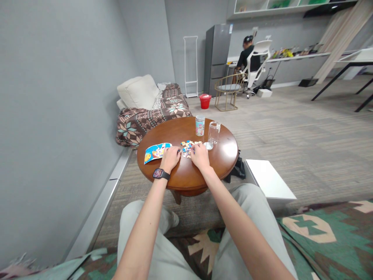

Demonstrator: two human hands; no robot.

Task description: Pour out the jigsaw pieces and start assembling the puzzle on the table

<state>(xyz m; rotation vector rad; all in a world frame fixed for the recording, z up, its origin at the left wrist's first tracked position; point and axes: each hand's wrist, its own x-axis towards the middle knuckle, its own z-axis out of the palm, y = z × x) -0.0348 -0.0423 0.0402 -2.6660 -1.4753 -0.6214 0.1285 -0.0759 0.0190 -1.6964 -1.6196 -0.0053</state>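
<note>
Both my hands rest on a round wooden table [221,155] in front of my knees. My left hand [170,157], with a dark watch on the wrist, lies knuckles up with fingers curled, right of a colourful printed card [154,151]. My right hand [199,155] is curled too, its fingertips at the near edge of a small heap of jigsaw pieces [188,147]. What either hand holds is hidden under the fingers. Behind the pieces stand a small printed tin [199,125] and a clear glass [214,132], with a round lid [208,146] beside them.
A white box [269,179] sits on the floor right of the table. Behind are a patterned bed with pillows [151,107], a red bucket [205,101], a gold chair [229,90], a grey fridge [217,56] and a seated person [247,54] at a desk.
</note>
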